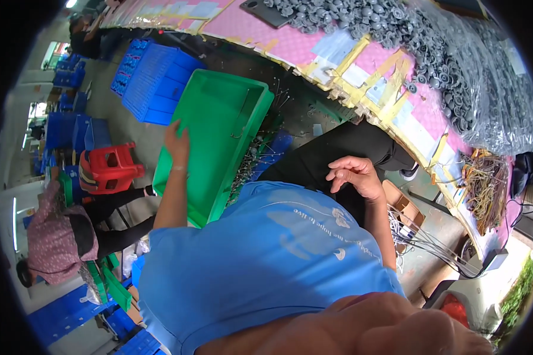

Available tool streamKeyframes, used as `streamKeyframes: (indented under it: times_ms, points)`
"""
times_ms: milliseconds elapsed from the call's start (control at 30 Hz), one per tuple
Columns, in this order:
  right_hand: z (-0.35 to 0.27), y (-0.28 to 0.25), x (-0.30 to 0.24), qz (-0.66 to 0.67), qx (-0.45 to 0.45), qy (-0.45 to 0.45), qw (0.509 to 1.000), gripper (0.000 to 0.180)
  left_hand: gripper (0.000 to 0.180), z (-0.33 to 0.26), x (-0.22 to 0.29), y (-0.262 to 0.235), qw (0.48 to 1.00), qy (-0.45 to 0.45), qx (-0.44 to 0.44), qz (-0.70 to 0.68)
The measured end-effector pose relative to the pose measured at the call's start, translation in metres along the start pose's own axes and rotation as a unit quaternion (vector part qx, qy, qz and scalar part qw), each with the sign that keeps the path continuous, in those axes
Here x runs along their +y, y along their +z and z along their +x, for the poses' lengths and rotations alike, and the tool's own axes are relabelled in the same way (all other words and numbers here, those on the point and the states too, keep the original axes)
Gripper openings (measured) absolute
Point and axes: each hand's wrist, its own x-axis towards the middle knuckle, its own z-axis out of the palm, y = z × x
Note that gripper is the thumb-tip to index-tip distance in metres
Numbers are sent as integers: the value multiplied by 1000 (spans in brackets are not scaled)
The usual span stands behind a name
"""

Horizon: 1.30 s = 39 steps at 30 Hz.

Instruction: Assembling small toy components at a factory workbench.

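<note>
My left hand [177, 144] hangs over the left side of a large green plastic tray [210, 112]. It is slightly smeared, but its fingers look apart with nothing visible in them. A thin bent metal wire [238, 131] shows against the tray's right inner wall. My right hand [357, 176] hovers by my dark-trousered leg, its fingers loosely bent and apart, holding nothing that I can see. Beside the tray's right wall lies a heap of thin metal rods with small heads [253, 160], partly hidden by the tray and my blue shirt.
The pink-topped, taped workbench [420, 121] carries a pile of grey plastic caps [373, 21], clear plastic sheeting [503, 89], a phone [267, 13] and bundled wires [484, 189]. Blue crates [160, 80] and a red stool [109, 168] stand left. Another person [59, 236] bends at lower left.
</note>
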Motion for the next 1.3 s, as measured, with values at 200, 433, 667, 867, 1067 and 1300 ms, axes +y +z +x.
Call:
streamKeyframes:
  times_ms: [200, 433, 667, 867, 1067, 1300]
  points:
    - [-9, 2, -2, -1, 21, 30, 999, 19, 21, 112, 302, 85, 950, 243, -65, -182]
    - [-53, 21, 9, -55, 267, -21, 962, 17, 9, 158, 362, 143, 937, 333, -60, -89]
    - [-98, 28, -85, -358, 616, -135, 689, 22, 14, 154, 354, 147, 933, 215, -170, -231]
    - [-95, 10, -101, -498, 648, -22, 575, 15, 22, 121, 369, 114, 796, -13, -206, -569]
    - [-71, 20, -83, -231, 641, -211, 701, 13, 35, 42, 388, 84, 697, -31, -395, -598]
    - [-28, 63, -94, -161, 389, -259, 870, 13, 33, 6, 426, 80, 544, -77, -592, -589]
